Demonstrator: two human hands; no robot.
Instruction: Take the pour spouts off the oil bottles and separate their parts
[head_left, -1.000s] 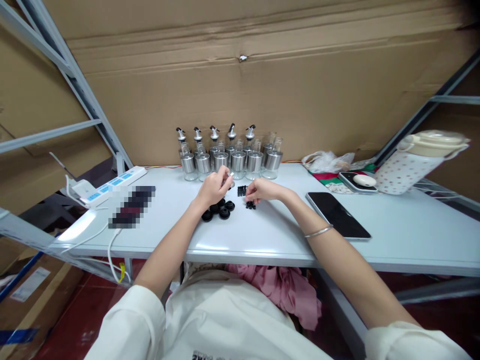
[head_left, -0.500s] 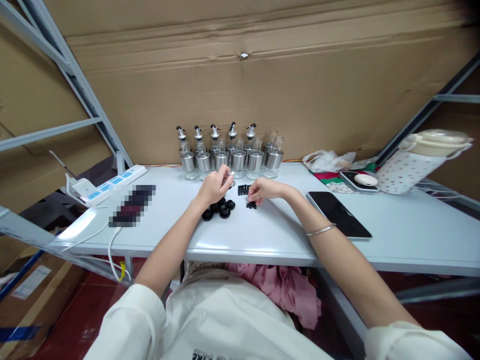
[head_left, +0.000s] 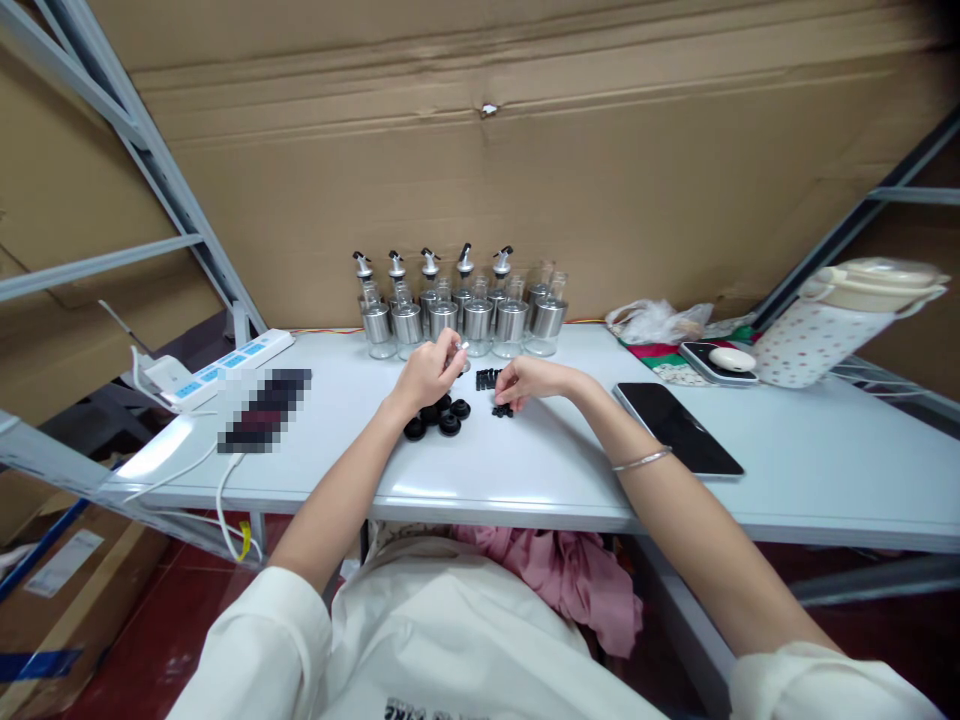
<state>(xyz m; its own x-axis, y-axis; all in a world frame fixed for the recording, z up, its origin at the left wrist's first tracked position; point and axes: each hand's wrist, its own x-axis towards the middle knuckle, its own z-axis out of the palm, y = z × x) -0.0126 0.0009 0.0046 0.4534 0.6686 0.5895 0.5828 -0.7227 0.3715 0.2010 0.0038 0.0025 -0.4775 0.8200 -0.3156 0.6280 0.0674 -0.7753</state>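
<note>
My left hand (head_left: 431, 375) is closed around a small silvery pourer spout (head_left: 463, 347), most of it hidden by the fingers. Below that hand lie several round black stoppers (head_left: 449, 424) on the table. My right hand (head_left: 523, 382) has its fingertips pinched together at a little pile of tiny black parts (head_left: 502, 410); whether one is between the fingers I cannot make out. Just left of the right hand is a row of small black flip caps (head_left: 487, 379). Behind both hands stand several glass bottles (head_left: 511, 322) with steel sleeves, the back ones topped by pourers (head_left: 465, 260).
A tablet (head_left: 679, 430) lies right of my right forearm. Farther right are a spotted jug (head_left: 799, 340), a white oval case (head_left: 732, 360) and a plastic bag (head_left: 660, 322). At left are a power strip (head_left: 232, 368) and cables. Cardboard (head_left: 525, 180) stands behind the table.
</note>
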